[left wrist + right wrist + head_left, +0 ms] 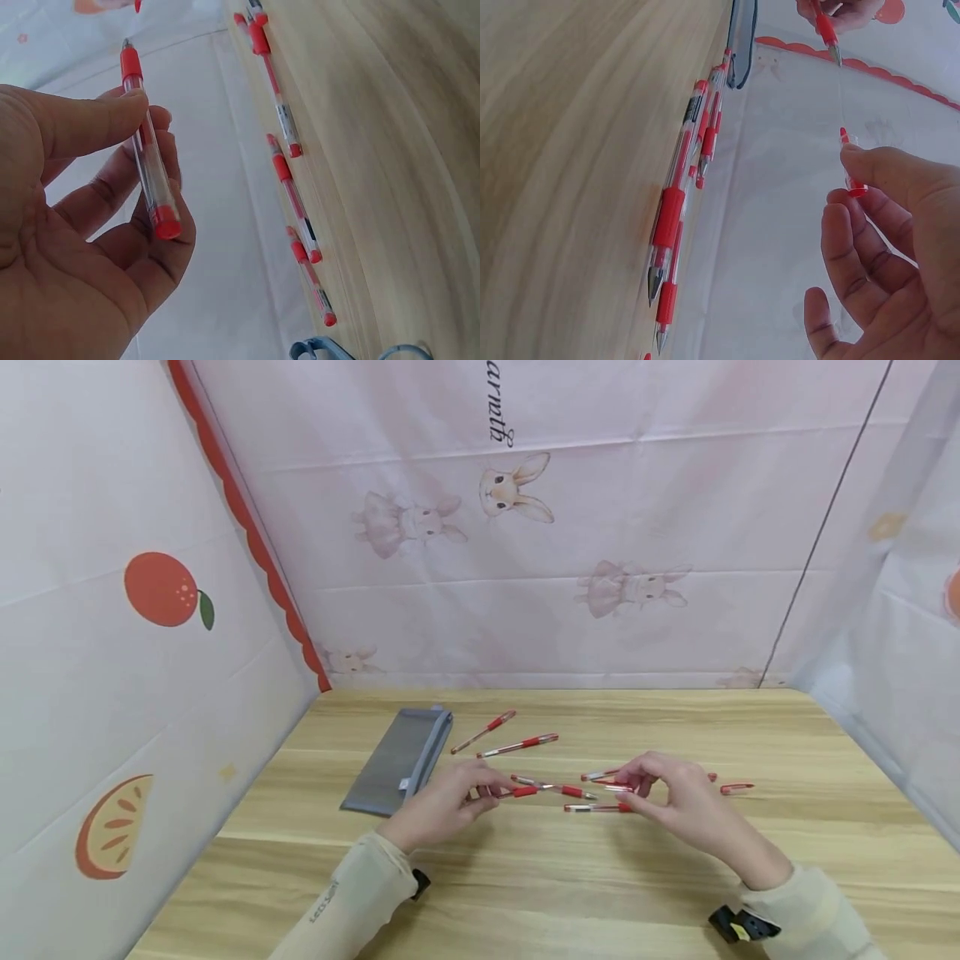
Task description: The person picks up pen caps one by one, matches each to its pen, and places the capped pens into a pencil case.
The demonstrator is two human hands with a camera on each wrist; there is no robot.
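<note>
Between the thumb and fingers of my left hand (448, 800) is a red gel pen (155, 180), its cap off and its metal tip bare. That tip points toward my right hand (693, 806). My right hand pinches a small clear-and-red pen cap (856, 190), apart from the pen. Both hands are raised above the wooden table. Below and between them lie several red pens; the nearest pen (669, 217) in the right wrist view has a bare tip. My right hand hides part of the pens beneath it in the head view.
A grey zip pencil pouch (390, 760) lies flat on the table at the left, beyond my left hand. Right of it lie two more red pens, a farther one (483, 732) and a nearer one (519, 746). A loose red cap (737, 788) lies beyond my right hand.
</note>
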